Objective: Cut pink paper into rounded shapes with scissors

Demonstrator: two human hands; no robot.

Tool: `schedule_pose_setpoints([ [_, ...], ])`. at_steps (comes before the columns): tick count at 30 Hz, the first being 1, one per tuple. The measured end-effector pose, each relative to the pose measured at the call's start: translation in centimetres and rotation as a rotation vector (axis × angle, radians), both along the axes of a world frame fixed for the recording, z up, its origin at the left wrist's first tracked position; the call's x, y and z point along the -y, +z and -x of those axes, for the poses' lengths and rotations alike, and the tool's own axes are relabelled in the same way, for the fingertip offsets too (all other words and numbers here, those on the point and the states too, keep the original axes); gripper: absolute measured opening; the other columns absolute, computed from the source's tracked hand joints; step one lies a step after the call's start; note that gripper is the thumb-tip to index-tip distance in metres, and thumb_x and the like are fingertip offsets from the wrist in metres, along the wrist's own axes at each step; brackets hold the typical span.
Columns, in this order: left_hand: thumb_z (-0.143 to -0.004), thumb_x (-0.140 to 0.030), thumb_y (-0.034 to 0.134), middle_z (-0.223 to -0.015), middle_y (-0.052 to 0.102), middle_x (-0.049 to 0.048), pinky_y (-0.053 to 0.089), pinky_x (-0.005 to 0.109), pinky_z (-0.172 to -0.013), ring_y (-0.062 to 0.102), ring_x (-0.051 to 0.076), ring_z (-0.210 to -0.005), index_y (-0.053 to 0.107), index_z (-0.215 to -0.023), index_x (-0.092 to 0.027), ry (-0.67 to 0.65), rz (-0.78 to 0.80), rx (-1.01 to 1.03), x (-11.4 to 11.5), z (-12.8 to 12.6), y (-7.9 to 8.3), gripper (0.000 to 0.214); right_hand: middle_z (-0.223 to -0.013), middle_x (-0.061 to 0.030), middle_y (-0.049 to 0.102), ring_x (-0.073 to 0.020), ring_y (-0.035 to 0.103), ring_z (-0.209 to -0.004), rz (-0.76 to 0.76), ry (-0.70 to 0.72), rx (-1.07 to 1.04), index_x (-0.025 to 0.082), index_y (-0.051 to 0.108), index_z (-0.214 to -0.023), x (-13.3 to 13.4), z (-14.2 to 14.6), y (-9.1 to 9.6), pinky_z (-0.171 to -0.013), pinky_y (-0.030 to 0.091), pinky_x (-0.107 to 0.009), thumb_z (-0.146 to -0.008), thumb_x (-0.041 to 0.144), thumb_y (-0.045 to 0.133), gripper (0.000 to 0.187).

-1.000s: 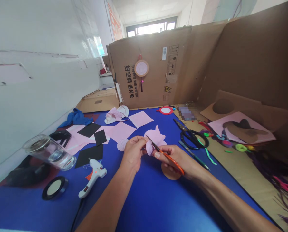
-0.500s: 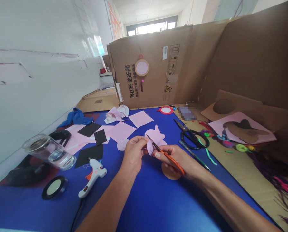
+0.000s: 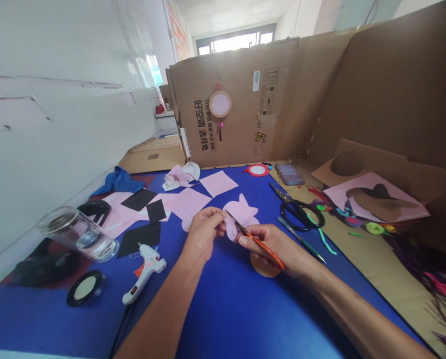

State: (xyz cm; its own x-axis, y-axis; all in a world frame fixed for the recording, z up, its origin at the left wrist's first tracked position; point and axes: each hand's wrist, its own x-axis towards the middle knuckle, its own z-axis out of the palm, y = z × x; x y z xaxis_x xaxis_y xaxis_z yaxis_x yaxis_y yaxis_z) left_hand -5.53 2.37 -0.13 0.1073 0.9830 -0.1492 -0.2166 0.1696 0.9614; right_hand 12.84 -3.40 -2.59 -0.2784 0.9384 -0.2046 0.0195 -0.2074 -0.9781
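My right hand is closed round orange-handled scissors, seen nearly edge-on, with the dark blades pointing up and left. A pink paper shape with pointed, rounded lobes lies against the blades, its lower part by my right fingertips. My left hand pinches the paper's left edge near the blade tip. Under my right hand a round brown disc shows in part. A pale pink round piece is partly hidden behind my left hand.
On the left are a glue gun, a glass of water and a tape roll. Pink sheets and black squares lie behind. Black scissors and a pen-like tool are to the right. Cardboard stands at the back.
My left hand has shifted slightly left along the paper edge, covering more of the pale round piece. My right hand and the scissors stay almost in place.
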Motion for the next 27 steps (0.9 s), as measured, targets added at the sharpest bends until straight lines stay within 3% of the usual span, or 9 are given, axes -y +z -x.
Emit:
schedule_pose_setpoints([
  [27, -0.064, -0.028, 0.082, -0.058, 0.06, 0.0, 0.041, 0.024, -0.055, 0.053, 0.01, -0.055, 0.069, -0.068, -0.017, 0.044, 0.045, 0.122, 0.53, -0.8, -0.57, 0.018, -0.051, 0.0089, 0.05, -0.0061, 0.038, -0.038, 0.007, -0.014, 0.038, 0.02, 0.06, -0.076, 0.16, 0.13, 0.77, -0.037, 0.027, -0.02, -0.072, 0.068, 0.087, 0.055],
])
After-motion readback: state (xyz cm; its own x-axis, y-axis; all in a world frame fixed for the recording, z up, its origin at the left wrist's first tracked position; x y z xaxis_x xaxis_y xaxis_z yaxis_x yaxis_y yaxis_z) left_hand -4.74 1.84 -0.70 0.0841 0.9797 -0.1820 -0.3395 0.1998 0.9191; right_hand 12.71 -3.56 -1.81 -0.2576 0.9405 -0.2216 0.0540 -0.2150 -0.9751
